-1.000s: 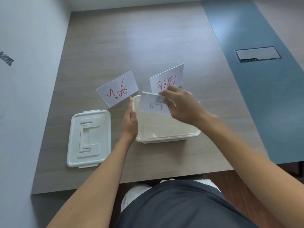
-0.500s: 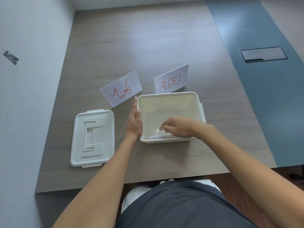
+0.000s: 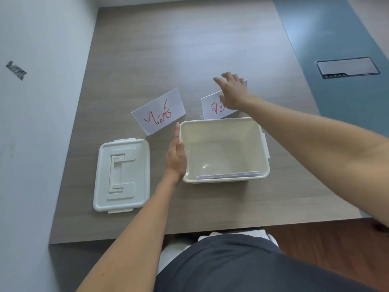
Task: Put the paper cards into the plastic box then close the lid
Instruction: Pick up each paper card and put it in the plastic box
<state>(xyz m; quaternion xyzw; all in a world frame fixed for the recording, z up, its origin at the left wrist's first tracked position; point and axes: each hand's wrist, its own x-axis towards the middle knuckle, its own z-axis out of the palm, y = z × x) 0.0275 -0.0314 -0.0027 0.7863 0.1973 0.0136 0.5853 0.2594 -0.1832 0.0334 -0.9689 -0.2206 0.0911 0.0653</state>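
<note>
Left hand (image 3: 176, 153): flat, fingers straight together, holding nothing, pressed against left wall of plastic box (image 3: 224, 180). Box open; 1 card (image 3: 229, 175) inside at near wall. Lid (image 3: 122, 174) at 9 o'clock, flat on table (image 3: 189, 49). 2 cards standing beyond box: 1 (image 3: 159, 111) at 11 o'clock, 1 (image 3: 212, 107) at 12. Right hand (image 3: 232, 92): fingers spread wide, over 12 o'clock card; contact unclear.

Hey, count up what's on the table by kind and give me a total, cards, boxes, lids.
Paper cards: 3: card with red writing, card under the right hand, card in the box
Plastic box: 1
Lid: 1
Total: 5
</note>
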